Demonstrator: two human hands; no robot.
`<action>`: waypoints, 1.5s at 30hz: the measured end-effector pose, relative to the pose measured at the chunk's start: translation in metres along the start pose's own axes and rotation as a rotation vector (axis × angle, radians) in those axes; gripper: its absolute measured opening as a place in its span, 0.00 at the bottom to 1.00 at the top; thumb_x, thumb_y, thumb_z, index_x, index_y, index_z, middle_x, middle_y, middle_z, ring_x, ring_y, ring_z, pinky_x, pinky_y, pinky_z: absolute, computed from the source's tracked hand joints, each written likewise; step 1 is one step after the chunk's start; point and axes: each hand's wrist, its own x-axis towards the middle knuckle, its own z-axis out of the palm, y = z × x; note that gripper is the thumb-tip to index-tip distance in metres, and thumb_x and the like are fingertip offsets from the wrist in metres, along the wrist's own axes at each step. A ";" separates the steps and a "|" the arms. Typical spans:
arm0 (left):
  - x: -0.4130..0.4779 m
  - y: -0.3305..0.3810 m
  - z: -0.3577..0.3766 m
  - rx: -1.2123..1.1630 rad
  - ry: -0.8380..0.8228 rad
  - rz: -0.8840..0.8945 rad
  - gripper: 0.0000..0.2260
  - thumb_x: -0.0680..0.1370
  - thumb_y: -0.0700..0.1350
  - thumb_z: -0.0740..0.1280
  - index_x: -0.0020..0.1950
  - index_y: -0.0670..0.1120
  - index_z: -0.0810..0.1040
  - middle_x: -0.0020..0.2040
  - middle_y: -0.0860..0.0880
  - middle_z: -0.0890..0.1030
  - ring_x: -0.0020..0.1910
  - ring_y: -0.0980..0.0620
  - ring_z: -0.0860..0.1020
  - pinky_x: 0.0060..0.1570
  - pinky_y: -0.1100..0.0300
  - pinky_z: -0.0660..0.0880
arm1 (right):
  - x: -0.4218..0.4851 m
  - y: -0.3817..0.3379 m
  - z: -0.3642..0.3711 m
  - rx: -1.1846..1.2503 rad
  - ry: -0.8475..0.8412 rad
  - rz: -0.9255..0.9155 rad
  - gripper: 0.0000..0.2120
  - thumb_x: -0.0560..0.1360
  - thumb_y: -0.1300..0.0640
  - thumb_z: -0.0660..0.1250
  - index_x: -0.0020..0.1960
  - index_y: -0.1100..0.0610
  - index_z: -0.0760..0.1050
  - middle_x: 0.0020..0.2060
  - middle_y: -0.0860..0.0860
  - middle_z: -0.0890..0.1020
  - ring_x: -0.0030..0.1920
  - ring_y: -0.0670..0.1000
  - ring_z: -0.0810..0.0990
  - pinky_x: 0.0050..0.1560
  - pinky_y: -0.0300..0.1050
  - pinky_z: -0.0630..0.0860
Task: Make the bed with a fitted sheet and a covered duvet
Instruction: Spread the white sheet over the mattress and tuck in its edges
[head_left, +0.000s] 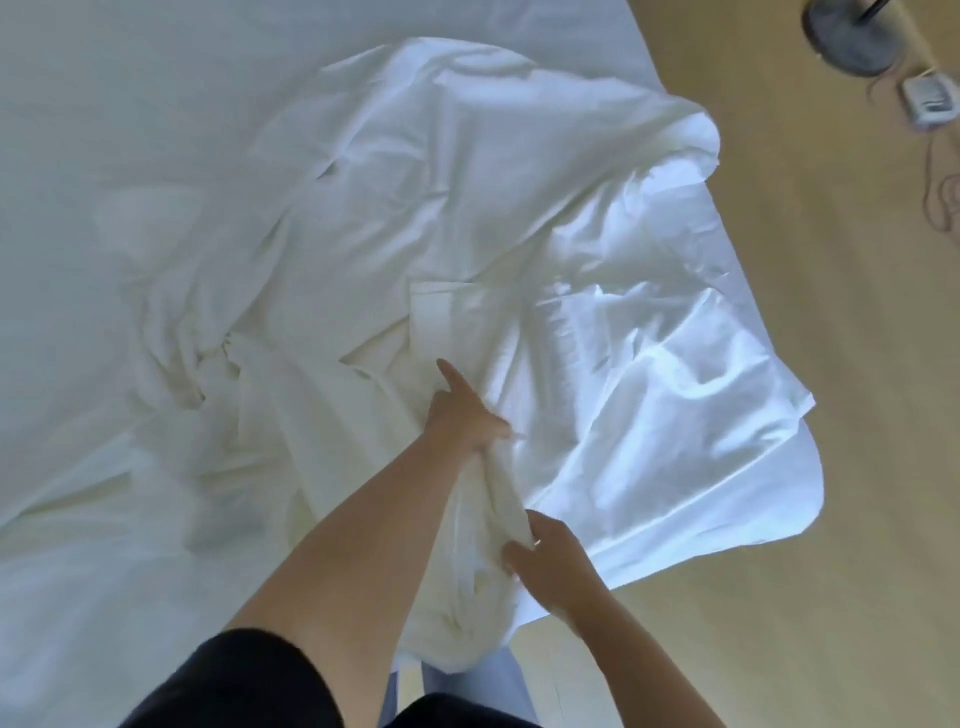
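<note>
Gripping a gathered rope of white cloth, both hands work at the near edge of the bed (78, 156), toward six o'clock in the head view. The left hand (465, 421) is closed around the upper end of the bunch, its index finger stretched out toward twelve o'clock over the fabric. The right hand (550, 558) is clamped on the same bunch lower down, fingers wrapped into the folds. This bunch belongs to the duvet cover (467, 234), which lies crumpled across the middle of the mattress and spreads toward two and three o'clock. Its right-hand edge spills past the mattress side and hangs over the wooden floor (831, 415), one pointed corner at about three o'clock and a rounded lobe just below it toward four. From nine to eleven o'clock the bed surface is smooth, flat white sheet with nothing resting on it. Bare floor runs down the whole right side from one to five o'clock. At one o'clock, well apart from the bedding, stand a dark round base (852, 36) and a small white device (930, 101) with a trailing cord
</note>
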 end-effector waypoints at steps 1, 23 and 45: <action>-0.001 -0.006 0.009 0.126 0.007 0.026 0.48 0.74 0.47 0.69 0.75 0.43 0.32 0.73 0.37 0.60 0.70 0.41 0.65 0.63 0.54 0.67 | 0.003 0.001 -0.009 0.031 0.017 0.005 0.10 0.73 0.56 0.65 0.54 0.51 0.76 0.48 0.49 0.78 0.46 0.46 0.76 0.43 0.37 0.70; -0.025 0.047 0.007 0.443 0.281 0.658 0.20 0.79 0.49 0.60 0.71 0.48 0.67 0.65 0.47 0.71 0.64 0.46 0.68 0.60 0.53 0.66 | 0.075 -0.027 -0.101 0.527 0.508 -0.129 0.15 0.76 0.59 0.59 0.31 0.56 0.61 0.27 0.46 0.65 0.28 0.47 0.63 0.27 0.37 0.62; -0.020 0.070 0.037 -0.125 0.358 0.283 0.14 0.78 0.38 0.55 0.32 0.44 0.61 0.31 0.46 0.66 0.37 0.46 0.67 0.37 0.56 0.63 | 0.033 0.031 -0.092 1.042 0.687 -0.016 0.16 0.78 0.49 0.61 0.36 0.55 0.77 0.25 0.43 0.80 0.27 0.41 0.78 0.27 0.33 0.72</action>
